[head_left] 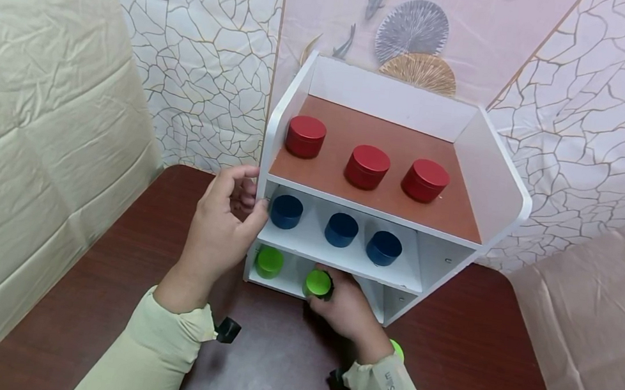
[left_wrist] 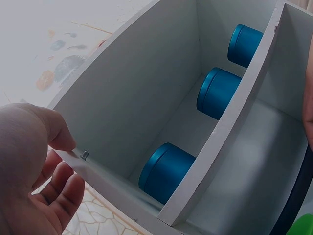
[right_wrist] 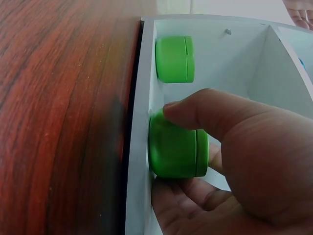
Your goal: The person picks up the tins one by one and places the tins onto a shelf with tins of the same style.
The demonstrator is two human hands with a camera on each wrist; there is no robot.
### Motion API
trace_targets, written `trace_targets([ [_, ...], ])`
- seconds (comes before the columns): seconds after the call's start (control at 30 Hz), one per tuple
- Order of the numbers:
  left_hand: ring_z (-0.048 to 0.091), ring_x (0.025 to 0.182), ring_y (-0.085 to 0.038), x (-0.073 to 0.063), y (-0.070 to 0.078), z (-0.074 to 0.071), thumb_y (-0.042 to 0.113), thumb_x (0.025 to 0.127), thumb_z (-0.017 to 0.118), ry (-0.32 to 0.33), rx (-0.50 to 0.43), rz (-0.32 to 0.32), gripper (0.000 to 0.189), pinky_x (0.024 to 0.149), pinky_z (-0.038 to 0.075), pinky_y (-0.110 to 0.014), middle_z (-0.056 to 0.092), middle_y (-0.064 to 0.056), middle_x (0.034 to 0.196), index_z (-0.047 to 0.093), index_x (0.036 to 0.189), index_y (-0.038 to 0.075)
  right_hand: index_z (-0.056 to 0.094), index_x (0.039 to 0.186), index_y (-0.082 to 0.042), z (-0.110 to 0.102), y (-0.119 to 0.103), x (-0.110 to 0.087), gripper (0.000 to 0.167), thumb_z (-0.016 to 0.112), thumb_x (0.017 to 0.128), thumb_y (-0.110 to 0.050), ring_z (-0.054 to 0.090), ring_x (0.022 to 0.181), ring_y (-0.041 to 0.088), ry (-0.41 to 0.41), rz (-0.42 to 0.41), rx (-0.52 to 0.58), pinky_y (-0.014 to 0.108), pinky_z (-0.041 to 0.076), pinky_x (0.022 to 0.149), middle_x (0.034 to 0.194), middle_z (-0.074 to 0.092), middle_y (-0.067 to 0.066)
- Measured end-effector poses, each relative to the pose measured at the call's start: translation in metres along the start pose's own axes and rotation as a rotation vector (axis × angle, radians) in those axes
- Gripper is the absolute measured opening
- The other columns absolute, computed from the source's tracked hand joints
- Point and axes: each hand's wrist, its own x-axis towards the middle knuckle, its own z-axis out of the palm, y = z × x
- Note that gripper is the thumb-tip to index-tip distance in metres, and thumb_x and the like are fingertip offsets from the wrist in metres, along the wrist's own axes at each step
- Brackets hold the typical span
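My right hand [head_left: 347, 307] grips a round green tin [head_left: 317, 283] on the bottom level of a small white shelf unit [head_left: 339, 264]. In the right wrist view, the thumb lies on one side of this tin and fingers curl round the other, its base on the board. Another green tin [right_wrist: 175, 59] stands farther along the same board. My left hand [head_left: 222, 223] holds the unit's left side panel [left_wrist: 105, 188], thumb at the front edge and fingers outside. A third green tin [head_left: 398, 349] shows partly behind my right wrist on the table.
Three red tins [head_left: 368, 167] stand on the brown top, walled at the back and sides. Three blue tins [head_left: 341, 230] line the middle level. The unit stands on a dark reddish wooden table [head_left: 467, 360]. Patterned cloth [head_left: 202, 47] hangs behind, with plain cloth at both sides.
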Motion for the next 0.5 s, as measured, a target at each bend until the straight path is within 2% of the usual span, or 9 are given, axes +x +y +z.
trace_targets([
  [0.5, 0.064, 0.101, -0.016, -0.0001, -0.0013, 0.0002, 0.008, 0.102, 0.076, 0.003, -0.005, 0.001, 0.049, 0.084, 0.058, -0.019, 0.064, -0.008, 0.119, 0.061, 0.148, 0.014, 0.064, 0.146, -0.016, 0.0030, 0.0011, 0.0039, 0.059, 0.089, 0.093, -0.021, 0.065, 0.114, 0.022, 0.015, -0.011, -0.001, 0.047, 0.057, 0.107, 0.138, 0.069, 0.003],
])
